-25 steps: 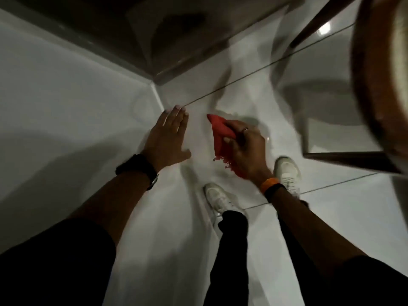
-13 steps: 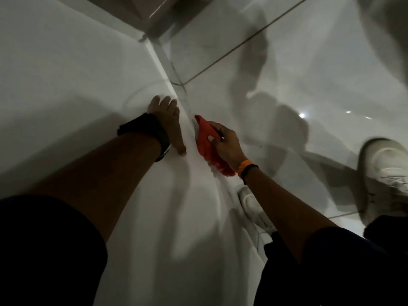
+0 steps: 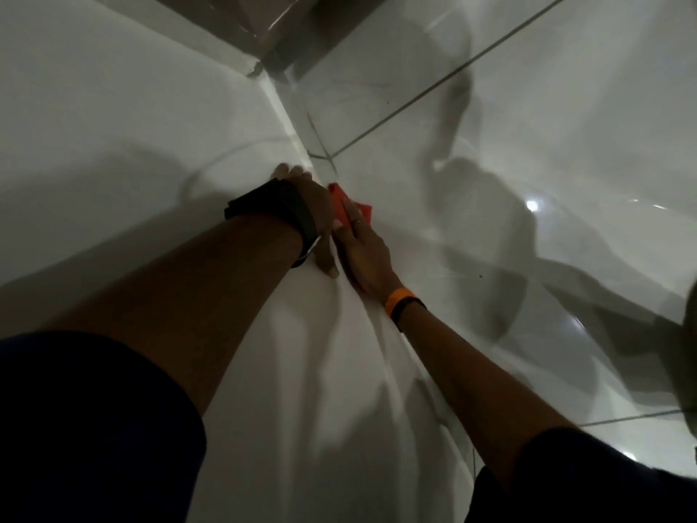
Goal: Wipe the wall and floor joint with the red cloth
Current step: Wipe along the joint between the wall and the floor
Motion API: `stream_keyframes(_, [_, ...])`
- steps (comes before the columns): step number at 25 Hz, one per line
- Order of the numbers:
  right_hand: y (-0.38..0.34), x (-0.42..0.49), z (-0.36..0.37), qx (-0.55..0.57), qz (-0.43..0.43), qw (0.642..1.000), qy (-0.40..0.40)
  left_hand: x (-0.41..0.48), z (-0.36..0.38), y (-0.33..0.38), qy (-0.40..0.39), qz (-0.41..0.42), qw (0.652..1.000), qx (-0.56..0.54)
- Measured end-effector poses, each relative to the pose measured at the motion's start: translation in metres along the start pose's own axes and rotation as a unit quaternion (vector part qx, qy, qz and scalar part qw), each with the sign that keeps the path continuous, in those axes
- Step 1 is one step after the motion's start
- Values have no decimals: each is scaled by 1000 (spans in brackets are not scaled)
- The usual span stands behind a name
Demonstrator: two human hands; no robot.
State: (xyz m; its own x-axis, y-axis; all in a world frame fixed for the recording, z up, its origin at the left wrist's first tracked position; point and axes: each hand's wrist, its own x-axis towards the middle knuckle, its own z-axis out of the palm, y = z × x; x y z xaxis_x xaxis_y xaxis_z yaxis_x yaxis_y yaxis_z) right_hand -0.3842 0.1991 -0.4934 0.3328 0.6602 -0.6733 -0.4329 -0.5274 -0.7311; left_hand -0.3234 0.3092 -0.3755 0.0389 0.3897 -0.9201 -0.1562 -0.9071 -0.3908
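My right hand (image 3: 362, 254) presses the red cloth (image 3: 341, 200) flat into the wall and floor joint (image 3: 288, 122), fingers laid along the cloth, not pinching it. Most of the cloth is hidden under my palm; only a red tip pokes out past my fingers, mid-frame just right of centre. My left hand (image 3: 315, 217) rests flat and spread on the white wall (image 3: 113, 107), holding nothing, touching or just beside the right hand at the thumb; can't tell which.

Key relation: the joint runs as a long diagonal from lower centre of the frame up toward the dark corner (image 3: 271, 58) at upper centre. The cloth sits on that line, long axis roughly along it, tip pointing toward the upper frame. My guess is the unwiped stretch lies ahead, up-frame of the cloth, so the stroke likely follows the diagonal. The right hand is the one on the joint; the left is wall side, bracing.

Counts: one cloth, two hands, one black wristband (image 3: 286, 205) left, one orange wristband (image 3: 401, 302) right. Glossy floor tiles (image 3: 528, 107) on the right.
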Motion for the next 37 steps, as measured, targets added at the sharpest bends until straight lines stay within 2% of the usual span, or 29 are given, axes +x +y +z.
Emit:
stream_keyframes(3, [-21,36,-3,-10,-35,999,-24,-2,-5,0,-7,9,1000,24])
stream_keyframes(5, [-21,55,-11,-14,2,999,-36,0,-7,3,-18,9,1000,22])
stream_keyframes(7, [0,40,-9,-22,34,999,-17,2,-5,3,-24,-1,1000,18])
stream_keyframes(10, [4,6,0,-34,-5,999,-7,4,4,-2,-17,-5,999,29])
stream_keyframes(12, [-4,28,-3,-43,-38,998,-7,10,8,-1,-11,-1,1000,28])
stream_keyframes(14, [-6,39,-8,-85,-34,995,-26,14,10,4,-15,-3,1000,19])
stream_keyframes(16, [14,20,-7,-100,-16,995,-5,13,12,7,-22,-4,1000,21])
stream_keyframes(19, [24,-14,-4,-66,-3,998,-6,7,17,8,-18,3,999,28])
stream_keyframes(21, [20,-7,-6,-57,-24,998,-18,6,18,11,-17,4,1000,22])
stream_keyframes(23, [24,-6,-12,-36,5,999,-25,6,19,19,-29,16,999,12])
stream_keyframes(26, [54,-50,-11,-42,77,996,-6,-1,24,31,-32,23,999,15])
stream_keyframes(28, [53,-71,-4,-29,64,998,-6,-7,31,36,-25,31,999,12])
stream_keyframes(31, [46,-55,-6,-10,23,1000,-1,-12,37,51,-16,43,999,4])
stream_keyframes(35, [85,-81,-16,-20,118,993,-1,-18,40,72,-43,46,998,0])
stream_keyframes(37, [87,-97,-8,-21,110,994,1,-22,44,77,-43,39,998,2])
